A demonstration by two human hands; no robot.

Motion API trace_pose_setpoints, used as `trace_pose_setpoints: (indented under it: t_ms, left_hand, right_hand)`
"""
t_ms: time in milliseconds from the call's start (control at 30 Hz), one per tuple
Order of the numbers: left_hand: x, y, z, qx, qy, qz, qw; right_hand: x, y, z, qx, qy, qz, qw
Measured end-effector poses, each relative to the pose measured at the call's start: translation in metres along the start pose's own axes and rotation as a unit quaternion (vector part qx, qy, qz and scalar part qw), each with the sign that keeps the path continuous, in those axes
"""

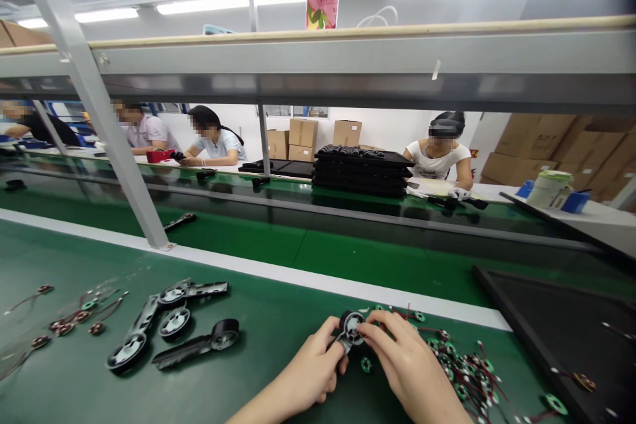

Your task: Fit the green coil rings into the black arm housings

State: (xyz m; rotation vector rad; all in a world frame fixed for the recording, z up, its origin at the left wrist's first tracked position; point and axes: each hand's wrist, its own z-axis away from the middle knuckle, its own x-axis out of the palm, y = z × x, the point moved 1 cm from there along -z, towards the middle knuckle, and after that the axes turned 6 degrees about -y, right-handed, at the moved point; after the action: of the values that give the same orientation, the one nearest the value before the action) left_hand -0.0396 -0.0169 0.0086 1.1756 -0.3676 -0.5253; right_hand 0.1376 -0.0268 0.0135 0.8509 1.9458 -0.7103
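On the green conveyor belt (278,308), the left hand (311,364) and right hand (412,361) both pinch a black wheel-shaped plastic part (352,330). Wired green rings (462,371) lie piled just beside the right hand.

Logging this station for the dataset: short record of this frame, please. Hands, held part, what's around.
left hand: grips a small black round part
right hand: on the same part
beside hands: wired green rings
further left: black wheeled arm pieces
surface: green belt
rest: black tray; stacked black trays; co-worker across the line; cardboard boxes
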Motion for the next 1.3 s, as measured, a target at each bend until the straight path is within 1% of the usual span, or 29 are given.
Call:
trace_pose_setpoints:
  t_ms: [133, 300, 467, 567, 833, 933, 1067, 1133, 1300]
  left_hand:
    - [0.001, 0.005, 0.004, -0.024, -0.012, 0.030, 0.999]
    - [0.001, 0.010, 0.008, -0.044, -0.022, 0.071, 0.996]
    - [-0.001, 0.009, 0.011, -0.054, -0.069, 0.036, 0.996]
    - [-0.001, 0.007, 0.011, -0.043, -0.070, 0.021, 0.996]
    - [-0.001, 0.006, 0.010, -0.041, -0.072, -0.003, 0.997]
    - [-0.001, 0.006, 0.011, -0.048, -0.080, 0.018, 0.996]
    - [-0.002, 0.006, 0.011, -0.051, -0.088, 0.051, 0.994]
    - [-0.004, 0.005, 0.010, -0.041, -0.100, 0.060, 0.992]
    - [-0.008, -0.001, 0.009, -0.022, -0.155, 0.095, 0.983]
  right_hand:
    - [0.001, 0.000, 0.001, -0.010, 0.008, -0.040, 0.999]
    - [0.001, -0.001, 0.001, -0.026, 0.008, -0.063, 0.998]
    - [0.000, -0.003, -0.001, -0.027, -0.013, -0.103, 0.994]
    - [0.000, -0.003, -0.002, -0.015, -0.023, -0.118, 0.993]
    - [0.003, -0.007, -0.002, -0.026, -0.010, -0.117, 0.993]
    - [0.002, -0.008, -0.002, -0.022, -0.006, -0.110, 0.994]
    - [0.000, -0.006, -0.001, -0.019, -0.018, -0.095, 0.995]
    - [0.001, -0.005, -0.001, -0.022, -0.027, -0.088, 0.996]
    - [0.006, -0.005, 0.000, -0.018, -0.046, -0.085, 0.995]
